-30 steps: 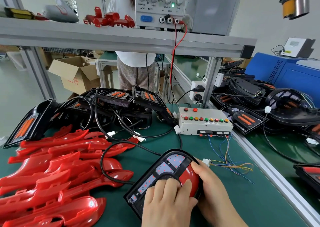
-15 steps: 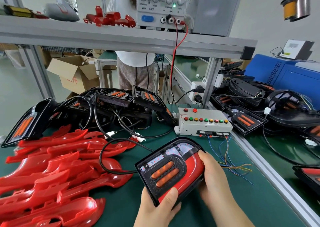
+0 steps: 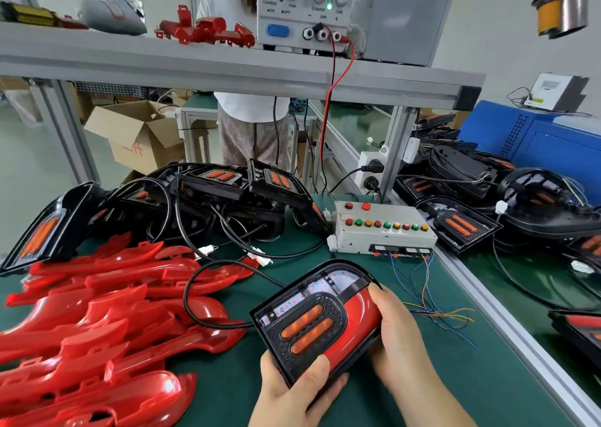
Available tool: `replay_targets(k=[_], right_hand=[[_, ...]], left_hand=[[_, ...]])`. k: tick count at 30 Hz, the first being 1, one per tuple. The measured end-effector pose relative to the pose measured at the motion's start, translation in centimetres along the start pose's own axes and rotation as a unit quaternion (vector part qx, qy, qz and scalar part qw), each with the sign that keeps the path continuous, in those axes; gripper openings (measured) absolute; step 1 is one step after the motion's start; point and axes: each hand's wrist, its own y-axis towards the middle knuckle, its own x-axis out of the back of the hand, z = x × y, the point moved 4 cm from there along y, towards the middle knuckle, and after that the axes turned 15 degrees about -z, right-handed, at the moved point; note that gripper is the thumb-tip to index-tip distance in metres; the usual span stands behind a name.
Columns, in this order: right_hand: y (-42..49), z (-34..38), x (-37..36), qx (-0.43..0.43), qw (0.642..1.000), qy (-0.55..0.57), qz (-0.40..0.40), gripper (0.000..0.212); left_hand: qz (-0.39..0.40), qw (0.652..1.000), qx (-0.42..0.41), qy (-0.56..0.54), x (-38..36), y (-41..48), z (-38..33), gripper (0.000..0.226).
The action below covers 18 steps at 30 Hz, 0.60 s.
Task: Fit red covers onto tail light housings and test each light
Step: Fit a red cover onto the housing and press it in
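Tail light housing [image 3: 305, 325] is gripped by curled left hand [image 3: 292, 394] at 6 o'clock, right hand [image 3: 400, 335] at 3; red cover [image 3: 357, 312] could pop loose if cable [image 3: 186, 293] snags.

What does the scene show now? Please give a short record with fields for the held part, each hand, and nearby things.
held part: tail light housing, red cover fitted on its right end
left hand: grips the housing's near corner
right hand: grips the housing's covered end
to its left: loose red covers in a pile
behind: test box with coloured buttons
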Motion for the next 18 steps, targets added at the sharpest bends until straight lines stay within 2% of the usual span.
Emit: replay_targets(k=[5,8,12,18], right_hand=[[-0.3,-0.1,0.2,-0.027,0.999,0.029,0.013,0.022],[-0.5,-0.2,0.1,-0.068,0.996,0.014,0.053,0.047],[-1.3,-0.1,-0.3,-0.021,0.993,-0.026,0.11,0.055],[-1.5,0.4,-0.2,0.001,0.994,-0.025,0.108,0.046]], left_hand=[[-0.008,1.0,-0.001,-0.016,0.1,0.0,0.2,0.051],[0.001,1.0,-0.009,-0.009,0.0,0.0,0.3,0.049],[0.015,1.0,-0.012,-0.013,0.3,0.7,0.7,0.051],[0.15,0.988,0.024,0.001,0.7,0.8,0.2,0.076]])
